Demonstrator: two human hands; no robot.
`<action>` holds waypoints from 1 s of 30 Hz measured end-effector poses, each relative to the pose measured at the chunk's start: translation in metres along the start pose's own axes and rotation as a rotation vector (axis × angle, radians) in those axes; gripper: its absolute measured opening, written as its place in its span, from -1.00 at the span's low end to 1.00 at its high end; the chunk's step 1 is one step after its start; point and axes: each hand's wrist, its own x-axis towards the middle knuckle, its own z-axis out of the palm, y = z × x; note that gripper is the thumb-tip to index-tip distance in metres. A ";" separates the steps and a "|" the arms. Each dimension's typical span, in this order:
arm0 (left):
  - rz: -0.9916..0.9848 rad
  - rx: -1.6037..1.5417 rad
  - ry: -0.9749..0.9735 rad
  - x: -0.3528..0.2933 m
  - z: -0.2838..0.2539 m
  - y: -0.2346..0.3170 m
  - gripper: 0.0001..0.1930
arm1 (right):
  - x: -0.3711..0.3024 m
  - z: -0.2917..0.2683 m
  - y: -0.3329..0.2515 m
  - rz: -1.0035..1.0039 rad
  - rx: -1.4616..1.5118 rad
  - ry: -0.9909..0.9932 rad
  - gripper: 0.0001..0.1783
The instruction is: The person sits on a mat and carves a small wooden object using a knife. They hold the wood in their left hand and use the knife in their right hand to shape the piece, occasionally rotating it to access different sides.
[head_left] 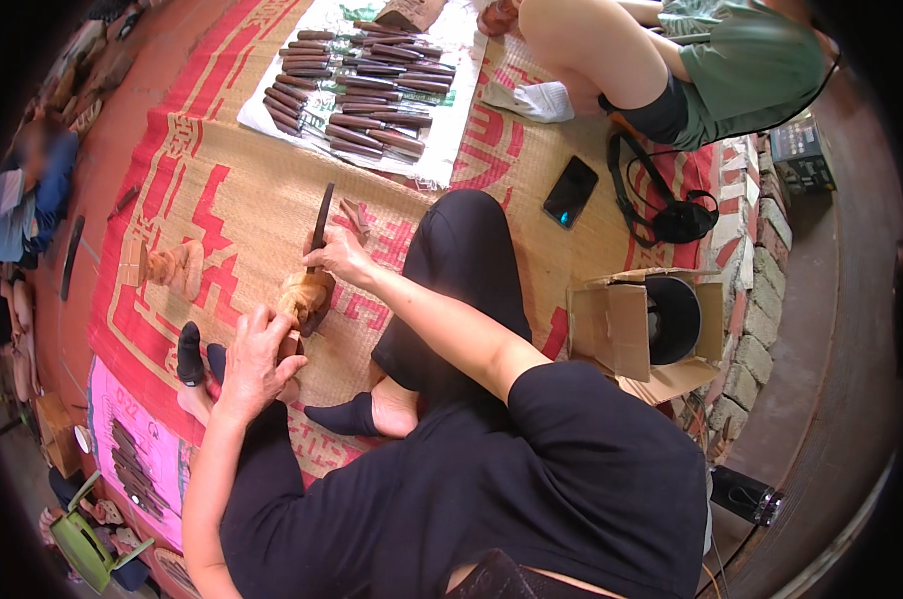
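In front of me, my left hand [257,364] is closed on the near end of a small carved wooden figure [307,296], which is held low over the mat. My right hand [342,258] grips a long, dark, narrow tool [324,212] that looks like a file. Its free end points away from me, while its lower end meets the top of the carving. Fine detail of the carving is partly covered by my fingers. To the left, another carved wooden figure [175,268] lies on the red and tan woven mat [237,205].
Several wooden-handled carving tools [372,85] lie on a white cloth [440,150]. A person in green [751,75] sits at far right. Nearby are a phone [571,192], a black strapped device [683,218] and a cardboard box [606,324]. A pink sheet [112,399] bears more tools [137,469].
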 end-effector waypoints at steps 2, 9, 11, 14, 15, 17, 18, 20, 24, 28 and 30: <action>-0.006 0.005 -0.005 -0.001 0.000 0.000 -0.48 | 0.000 0.001 0.002 0.062 0.075 -0.009 -0.90; 0.010 0.017 0.007 -0.004 -0.003 0.000 -0.49 | 0.010 -0.003 0.009 0.200 0.132 -0.012 -0.86; 0.008 -0.005 -0.007 -0.003 -0.003 0.000 -0.48 | 0.010 -0.008 0.013 0.214 0.105 0.003 -0.84; 0.017 0.001 0.001 -0.003 0.000 -0.001 -0.48 | 0.011 -0.010 0.014 0.216 0.018 0.024 -0.83; 0.027 0.007 0.009 -0.002 0.001 -0.002 -0.48 | 0.011 -0.012 0.015 0.214 -0.021 0.036 -0.83; 0.008 -0.001 0.006 -0.005 -0.002 0.001 -0.48 | 0.009 -0.008 0.008 0.184 -0.021 0.039 -0.83; -0.003 -0.007 0.005 -0.006 -0.004 0.002 -0.48 | 0.008 -0.006 0.005 0.170 -0.022 0.040 -0.83; -0.008 -0.027 -0.002 -0.006 -0.004 0.001 -0.49 | 0.008 -0.005 0.005 0.162 -0.016 0.011 -0.82; -0.006 -0.010 -0.009 -0.007 -0.001 -0.004 -0.49 | 0.020 -0.004 0.018 0.146 -0.024 -0.023 -0.79; -0.002 -0.037 -0.012 -0.005 0.000 -0.011 -0.51 | 0.020 -0.011 0.014 0.127 0.077 0.013 -0.85; -0.026 -0.057 -0.031 -0.005 -0.002 -0.010 -0.52 | 0.019 -0.012 0.014 0.100 0.117 0.022 -0.84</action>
